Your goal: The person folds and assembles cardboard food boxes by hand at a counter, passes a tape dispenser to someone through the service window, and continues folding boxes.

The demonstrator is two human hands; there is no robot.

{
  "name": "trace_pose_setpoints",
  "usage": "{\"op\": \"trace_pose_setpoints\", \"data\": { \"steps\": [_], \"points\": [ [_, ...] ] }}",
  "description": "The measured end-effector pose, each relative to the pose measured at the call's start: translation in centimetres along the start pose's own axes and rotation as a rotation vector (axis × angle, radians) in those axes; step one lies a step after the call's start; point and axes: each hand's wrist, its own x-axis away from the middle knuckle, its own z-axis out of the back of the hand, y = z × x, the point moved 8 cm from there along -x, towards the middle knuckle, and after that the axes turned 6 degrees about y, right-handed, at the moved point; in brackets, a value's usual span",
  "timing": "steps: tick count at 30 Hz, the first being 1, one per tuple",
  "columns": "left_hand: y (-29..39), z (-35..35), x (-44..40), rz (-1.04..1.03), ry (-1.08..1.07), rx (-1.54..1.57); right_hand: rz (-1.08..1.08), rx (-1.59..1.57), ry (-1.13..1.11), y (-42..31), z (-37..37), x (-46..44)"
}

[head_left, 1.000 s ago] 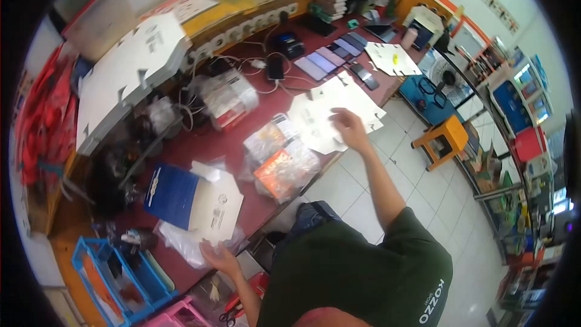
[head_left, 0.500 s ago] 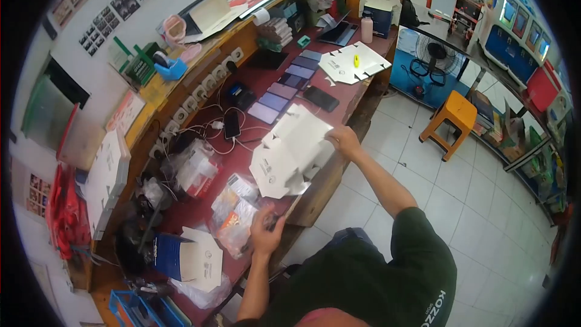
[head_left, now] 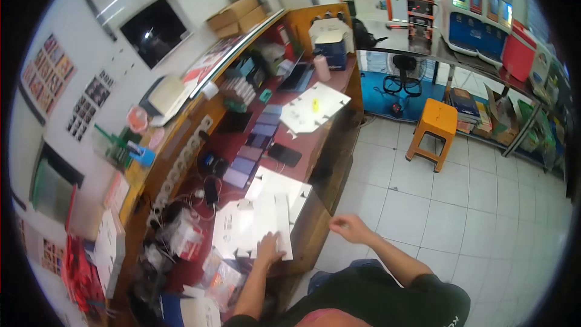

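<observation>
An unfolded white cardboard box blank [head_left: 272,185] lies on the dark red tabletop, its notched flaps spread out. My left hand [head_left: 270,248] presses on a raised strip of it near the front edge, fingers apart and lying flat. Off the table's edge, to the right of the blank, hovers my right hand [head_left: 352,229]. Its fingers are loosely curled, and no object shows in them. A black phone [head_left: 284,154] lies just beyond the blank. Clear plastic packets [head_left: 219,278] are close to my left forearm.
A row of phones [head_left: 247,165] runs along the table. Farther back, a second white blank [head_left: 315,108] carries a yellow marker [head_left: 315,105]. Charging cables and a phone [head_left: 210,191] lie at the left. A blue-and-white box [head_left: 187,310] stands near me; an orange stool [head_left: 433,133] is on the floor.
My right hand has let go of the blank and moved off the table's edge. My left hand has gone from beside the packets onto the blank. The view has shifted.
</observation>
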Motion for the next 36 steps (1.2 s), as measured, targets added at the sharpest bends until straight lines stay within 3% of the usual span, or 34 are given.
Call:
{"op": "trace_pose_setpoints", "data": {
  "steps": [1,5,7,8,10,11,12,14,15,16,17,18,21,22,23,25,26,28,33,35,36],
  "points": [
    [-1.9,-1.8,-0.3,-0.133,0.129,0.12,-0.086,0.003,0.016,1.8,0.9,2.2],
    [0.0,2.6,3.7,-0.226,0.1,0.126,-0.309,-0.018,0.069,6.1,4.6,10.8],
    [-1.6,2.8,4.7,-0.075,0.033,-0.271,-0.427,0.05,0.045,6.8,6.1,13.9],
    [-3.9,1.8,4.4,-0.093,0.039,-0.28,-0.423,0.048,0.065,7.0,6.8,14.8],
    [-8.2,0.9,3.4,-0.254,0.261,0.077,-0.409,0.094,0.115,7.4,7.7,16.4],
    [-7.6,2.5,2.9,-0.269,0.26,0.064,-0.408,0.086,0.133,7.3,7.9,16.6],
    [-9.2,4.0,2.3,0.023,0.23,0.28,-0.444,0.073,0.192,7.2,8.7,17.0],
    [-9.4,7.5,2.2,-0.15,0.558,0.089,-0.483,0.054,0.25,7.0,9.2,17.5],
    [-11.6,8.6,0.6,0.059,0.566,0.395,-0.474,0.045,0.317,6.7,9.7,17.4],
    [-11.9,10.2,0.0,0.049,0.548,0.136,-0.467,0.037,0.382,6.4,10.0,17.5],
    [-4.0,17.2,3.0,-0.158,0.803,0.213,-0.466,0.034,0.386,6.3,9.9,17.4],
    [-2.5,19.7,3.6,-0.158,0.93,0.217,-0.43,0.038,0.416,6.0,9.9,17.2],
    [6.4,25.6,6.5,-0.329,1.022,0.21,-0.287,0.099,0.466,3.2,9.9,16.2],
    [8.2,25.1,6.3,-0.383,0.904,0.099,-0.186,0.16,0.483,1.2,9.9,15.6],
    [10.0,23.7,6.0,-0.298,0.696,0.01,-0.177,0.158,0.504,-0.6,9.9,15.2],
    [17.3,21.1,8.0,-0.517,0.429,0.159,0.187,0.418,0.618,-7.9,9.6,14.7],
    [19.8,18.0,8.1,-0.495,0.168,0.09,0.188,0.421,0.639,-9.5,9.5,14.5],
    [25.1,12.7,9.3,-0.64,-0.1,0.002,0.264,0.459,0.63,-11.8,8.6,14.8],
    [31.1,3.6,11.5,-0.786,-0.452,0.001,-0.01,0.388,0.483,-2.9,7.3,19.5],
    [31.6,1.6,11.8,-0.837,-0.561,-0.052,-0.191,0.073,0.487,-1.3,7.2,21.9],
    [32.3,0.8,12.5,-0.975,-0.635,-0.036,-0.198,0.064,0.499,-0.7,6.7,22.8]
  ]
}}
